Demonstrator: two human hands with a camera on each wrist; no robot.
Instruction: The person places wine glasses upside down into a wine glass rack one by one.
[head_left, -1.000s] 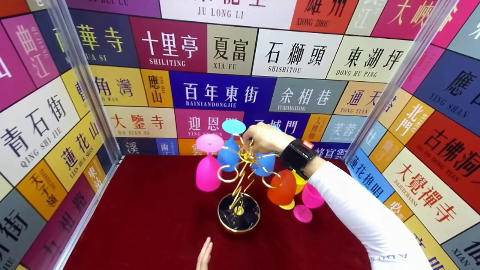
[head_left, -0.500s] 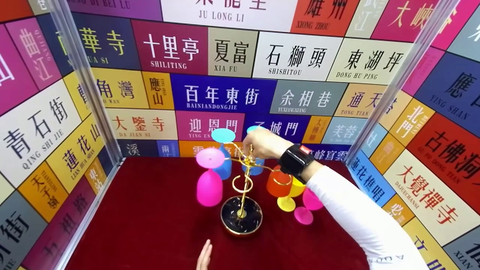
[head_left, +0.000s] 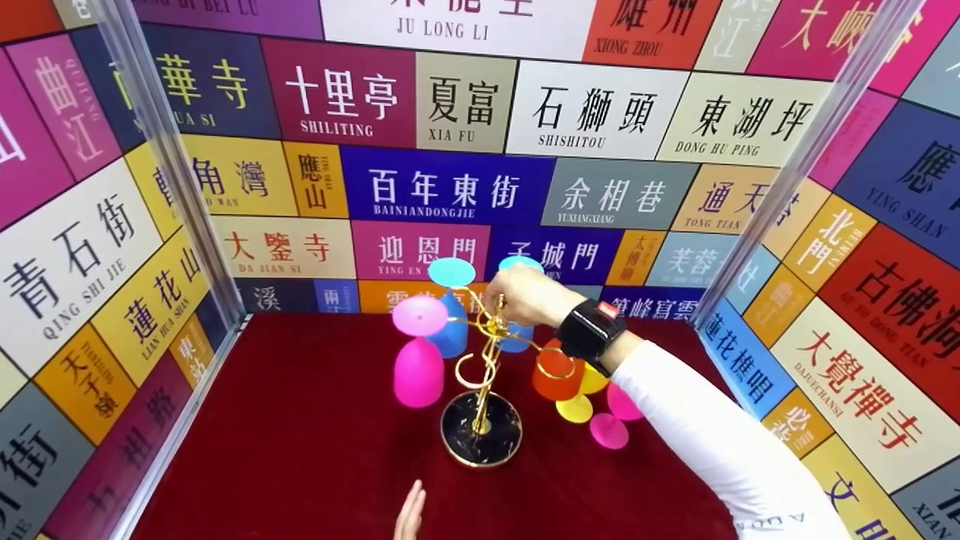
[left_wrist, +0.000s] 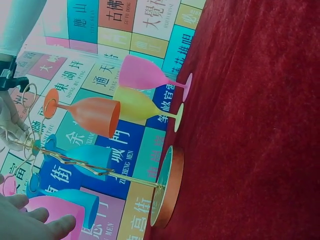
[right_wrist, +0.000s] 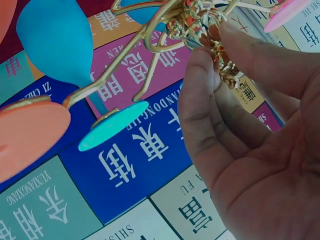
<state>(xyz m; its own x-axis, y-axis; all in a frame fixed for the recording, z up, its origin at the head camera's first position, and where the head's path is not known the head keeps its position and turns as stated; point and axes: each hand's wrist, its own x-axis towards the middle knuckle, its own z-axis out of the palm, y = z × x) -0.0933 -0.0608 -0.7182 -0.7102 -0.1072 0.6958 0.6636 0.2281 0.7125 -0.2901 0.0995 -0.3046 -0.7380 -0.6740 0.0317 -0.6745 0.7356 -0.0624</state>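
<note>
My right hand (head_left: 525, 292) pinches the gold ornament (right_wrist: 224, 60) at the top of a gold stemware rack, between thumb and fingers. The rack's round black base (head_left: 469, 448) rests on the table. Upside down from its arms hang a pink goblet (head_left: 418, 375) on the left, two blue goblets (head_left: 450, 334) at the back and an orange goblet (left_wrist: 95, 116) on the right. One curled hook (head_left: 460, 375) at the front carries nothing. My left hand (head_left: 409, 511), fingers straight, is near the table's front, apart from the rack; only its edge shows in the head view.
To the right of the rack, a yellow goblet (left_wrist: 137, 106) and a second pink goblet (left_wrist: 141, 73) stand upright, partly hidden by my right arm in the head view. Dark red cloth (head_left: 300, 435) covers the table. Printed panels (head_left: 450, 187) enclose the back and sides.
The rack's top has turned in my right hand, bringing the hanging pink goblet nearer the front and shifting the hooks. Over the last half second it moves only slightly. My left hand keeps its place.
</note>
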